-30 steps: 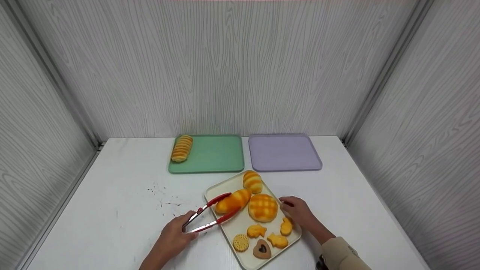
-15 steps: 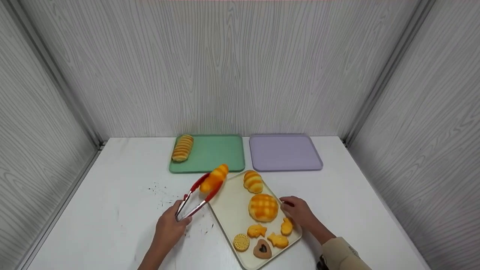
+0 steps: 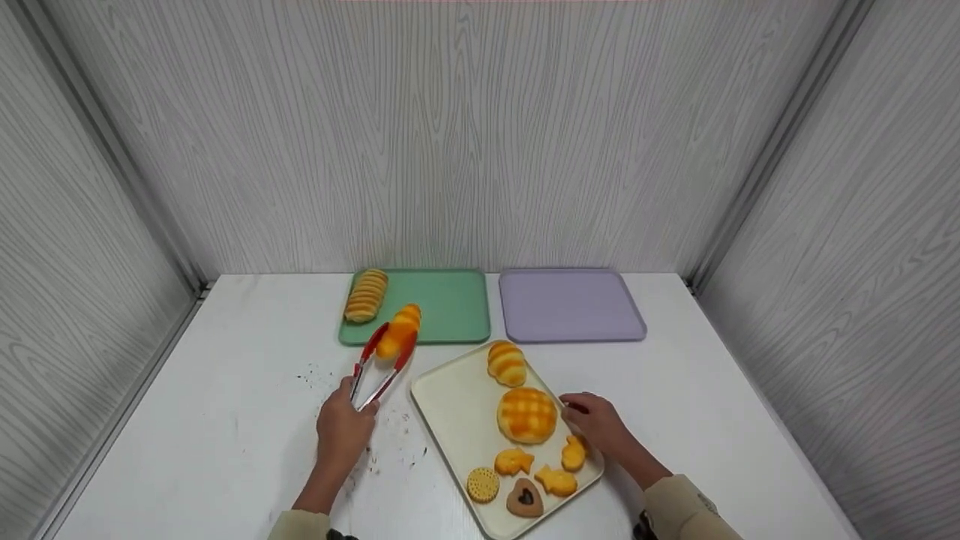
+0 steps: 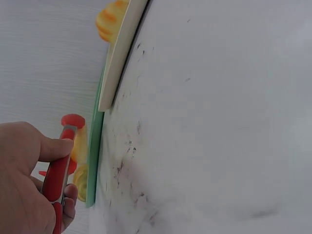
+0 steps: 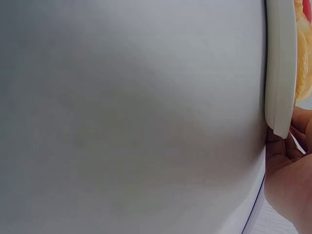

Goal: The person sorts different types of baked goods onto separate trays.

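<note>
My left hand (image 3: 345, 429) grips a pair of red-tipped metal tongs (image 4: 59, 168). Between the tongs' red tips is an orange-yellow bread roll (image 3: 399, 330), which overlaps the front edge of the green tray (image 3: 442, 304) in the head view. A ridged loaf (image 3: 366, 296) lies along that tray's left side. My right hand (image 3: 596, 424) holds the right edge of the cream tray (image 3: 450, 405), its fingers at the rim in the right wrist view (image 5: 285, 151). On the cream tray lie a striped roll (image 3: 507, 364), a round checkered bun (image 3: 527, 415) and several small biscuits (image 3: 514, 461).
A purple tray (image 3: 570, 304) stands beside the green one at the back of the white table (image 3: 187, 420). Dark specks mark the tabletop left of the cream tray. Grey wood-grain panels (image 3: 450, 135) close off the back and both sides.
The tongs lifted the bread roll off the cream tray and carried it left and back toward the green tray. The right hand stayed at the cream tray's edge.
</note>
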{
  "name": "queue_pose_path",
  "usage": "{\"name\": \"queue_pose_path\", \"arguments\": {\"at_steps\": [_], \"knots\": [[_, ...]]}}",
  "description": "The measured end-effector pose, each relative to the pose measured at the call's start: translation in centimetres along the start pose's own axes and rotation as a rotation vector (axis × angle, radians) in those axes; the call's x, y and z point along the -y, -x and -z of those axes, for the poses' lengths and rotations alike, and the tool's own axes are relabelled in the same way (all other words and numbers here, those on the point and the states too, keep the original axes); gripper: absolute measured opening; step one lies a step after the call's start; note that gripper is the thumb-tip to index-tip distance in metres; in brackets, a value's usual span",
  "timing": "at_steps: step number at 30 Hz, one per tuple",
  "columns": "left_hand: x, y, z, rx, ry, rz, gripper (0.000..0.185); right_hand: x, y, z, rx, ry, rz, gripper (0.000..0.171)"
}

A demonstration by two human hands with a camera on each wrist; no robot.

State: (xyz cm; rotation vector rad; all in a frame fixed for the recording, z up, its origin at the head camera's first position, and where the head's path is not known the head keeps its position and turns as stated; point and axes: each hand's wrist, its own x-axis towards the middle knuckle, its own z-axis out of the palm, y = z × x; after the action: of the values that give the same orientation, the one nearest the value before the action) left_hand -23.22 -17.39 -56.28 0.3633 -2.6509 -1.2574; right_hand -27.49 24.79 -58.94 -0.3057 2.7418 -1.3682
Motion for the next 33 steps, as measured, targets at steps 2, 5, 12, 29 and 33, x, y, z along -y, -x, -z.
{"name": "queue_pose_path", "arguments": {"at_steps": [2,5,12,29,33], "knots": [[0.0,-0.5,-0.4,-0.021,0.011,-0.013,0.065,0.0,0.0,0.0,-0.003,0.003,0.004,0.026],[0.1,-1.2,-0.8,-0.05,0.023,-0.039,0.062,0.0,0.0,0.0,0.0,0.002,0.018,0.027],[0.0,-2.5,-1.7,-0.069,0.035,-0.063,0.059,-0.3,0.0,-0.1,-0.008,0.012,0.045,0.027],[0.0,-5.3,-2.7,-0.066,0.057,-0.07,0.054,0.0,0.2,-0.1,-0.004,0.004,0.011,0.027],[-0.2,-5.6,-2.8,-0.068,0.06,-0.061,0.054,0.4,0.3,0.0,-0.001,-0.01,0.008,0.027]]}}
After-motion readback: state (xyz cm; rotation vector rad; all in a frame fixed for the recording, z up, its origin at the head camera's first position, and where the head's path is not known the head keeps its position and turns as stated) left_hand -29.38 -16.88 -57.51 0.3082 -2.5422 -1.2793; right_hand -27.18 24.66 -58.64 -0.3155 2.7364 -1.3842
